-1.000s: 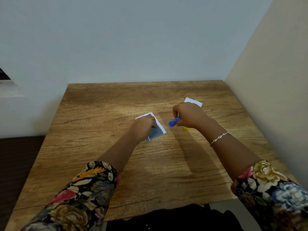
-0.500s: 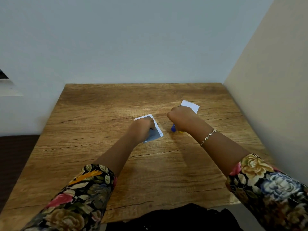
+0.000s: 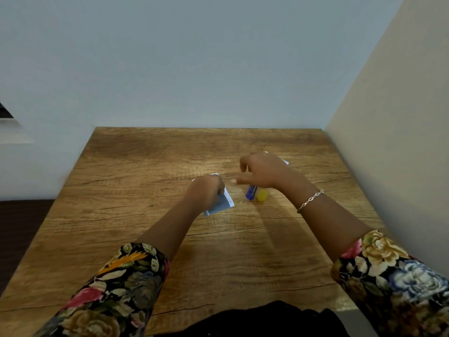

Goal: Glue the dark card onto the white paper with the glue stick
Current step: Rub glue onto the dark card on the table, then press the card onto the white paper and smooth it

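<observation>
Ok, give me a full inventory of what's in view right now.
table: one, brown wood, lower view.
white paper: one, white, mid-table, under the left hand.
dark card: one, grey-blue, on the white paper.
glue stick: one, blue, lying below the right hand.
cap: one, yellow, beside the glue stick.
paper scrap: one, white, behind the right hand.
cloth: one, black, near edge.
bracelet: one, silver, right wrist.
sleeves: two, floral.
left hand: holds the dark card.
right hand: fingers relaxed, holds nothing.
</observation>
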